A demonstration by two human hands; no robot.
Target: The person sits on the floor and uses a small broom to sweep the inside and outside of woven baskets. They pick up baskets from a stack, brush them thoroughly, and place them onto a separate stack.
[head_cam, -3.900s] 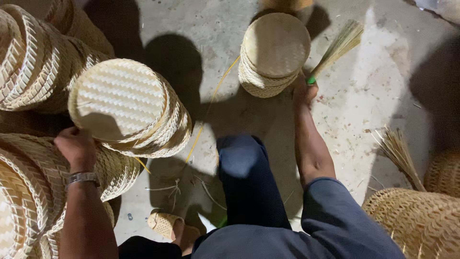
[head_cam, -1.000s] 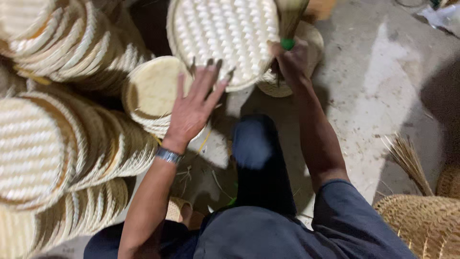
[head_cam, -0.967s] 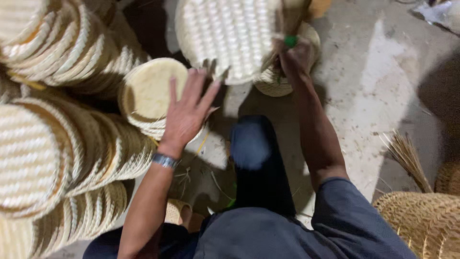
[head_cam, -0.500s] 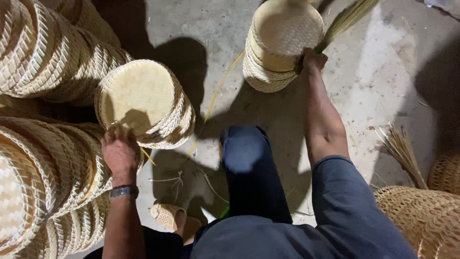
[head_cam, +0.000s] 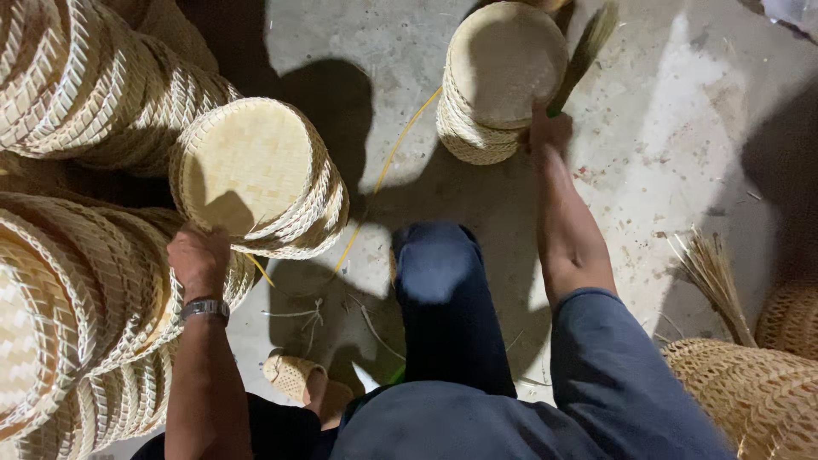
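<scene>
Woven bamboo tray stack (head_cam: pixel 256 175) gripped by left hand (head_cam: pixel 198 260) fingers; right hand (head_cam: pixel 550 132) fingers clench a straw bundle (head_cam: pixel 584 53)

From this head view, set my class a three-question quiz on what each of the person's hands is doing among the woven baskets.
1. True or false: the left hand grips the rim of the top basket of the near stack of round woven baskets.
2. What does the right hand hold? A) a bundle of thin straw strips with a green band B) a knife C) a sandal
3. Fill in: the left wrist wears a ____.

Key: 1 true; 2 A, beside the far stack of baskets; 3 wristwatch.
</scene>
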